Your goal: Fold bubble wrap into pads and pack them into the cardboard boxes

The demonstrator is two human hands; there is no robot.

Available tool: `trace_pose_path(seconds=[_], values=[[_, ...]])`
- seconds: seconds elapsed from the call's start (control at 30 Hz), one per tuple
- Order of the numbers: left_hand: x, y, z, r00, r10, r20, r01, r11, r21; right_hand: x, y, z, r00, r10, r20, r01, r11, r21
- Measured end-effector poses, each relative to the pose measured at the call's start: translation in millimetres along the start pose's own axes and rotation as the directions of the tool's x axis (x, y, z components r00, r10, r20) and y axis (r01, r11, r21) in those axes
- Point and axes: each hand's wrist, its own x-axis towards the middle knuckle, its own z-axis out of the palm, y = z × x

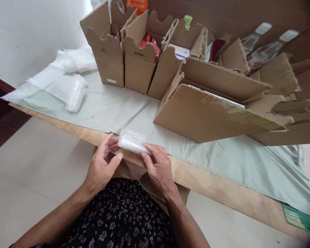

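From far off, I see tall cardboard boxes (141,74) at the top middle; one has a red packet (150,44) in it. Two clear bottles (270,50) poke up at the upper right. The right hand (158,165) pinches one end of a small bubble-wrap roll (131,141), mid-frame, by the table's edge (196,175). The left hand (103,165) is wide, just beside the other end (I can't tell if they touch). More bubble wrap (76,91) lies at left. A big box (203,113) partly hides things behind it.
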Motion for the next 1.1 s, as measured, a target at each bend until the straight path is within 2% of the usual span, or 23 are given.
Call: trace_pose_path(seconds=[0.13, 0.2, 0.3, 0.4, 0.53, 0.63, 0.73, 0.83, 0.9, 0.97, 1.03, 1.1], values=[[-2.7, 13.9, 14.3, 0.97, -0.21, 0.125, 0.24, 0.918, -0.314, -10.1, -8.8, -0.9, 0.984, 0.141, 0.107, -0.161, 0.962, 0.219], [1.1, 18.5, 19.6, 0.961, -0.232, 0.152, 0.274, 0.885, -0.377, -15.5, -9.2, -2.7, 0.979, 0.151, 0.138, -0.182, 0.95, 0.255], [3.9, 21.8, 21.5, 0.965, -0.19, 0.182, 0.242, 0.91, -0.336, -20.8, -5.3, -12.9, 0.982, 0.159, 0.101, -0.18, 0.952, 0.248], [0.9, 25.1, 20.7, 0.963, -0.088, 0.256, 0.132, 0.978, -0.161, -20.1, -1.5, -30.1, 0.974, 0.177, 0.14, -0.211, 0.932, 0.294], [-4.0, 29.8, 26.5, 0.911, 0.076, 0.406, -0.095, 0.995, 0.027, -12.4, -2.6, -50.2, 0.946, 0.15, 0.289, -0.245, 0.912, 0.33], [-3.5, 28.5, 35.5, 0.873, 0.189, 0.449, -0.246, 0.967, 0.071, -6.9, -5.6, -59.7, 0.928, 0.153, 0.339, -0.248, 0.935, 0.256], [0.0, 24.1, 42.6, 0.843, 0.262, 0.47, -0.348, 0.931, 0.105, -4.6, -6.9, -68.3, 0.918, 0.147, 0.369, -0.234, 0.951, 0.204], [7.8, 26.5, 43.8, 0.776, 0.315, 0.547, -0.432, 0.897, 0.096, -3.7, -7.5, -80.2, 0.918, 0.139, 0.372, -0.216, 0.961, 0.172], [19.2, 37.1, 41.8, 0.73, 0.36, 0.581, -0.496, 0.864, 0.087, -2.3, -9.1, -92.6, 0.915, 0.147, 0.375, -0.209, 0.969, 0.131], [38.6, 55.1, 40.4, 0.715, 0.44, 0.543, -0.584, 0.803, 0.119, -0.1, -12.3, -110.7, 0.914, 0.132, 0.383, -0.181, 0.979, 0.093], [66.0, 77.0, 43.0, 0.702, 0.559, 0.441, -0.683, 0.705, 0.193, 2.7, -16.1, -135.0, 0.929, 0.078, 0.361, -0.114, 0.99, 0.079], [98.0, 97.3, 51.6, 0.648, 0.687, 0.329, -0.762, 0.587, 0.274, 6.8, -19.3, -163.5, 0.963, 0.026, 0.27, -0.051, 0.995, 0.086]])
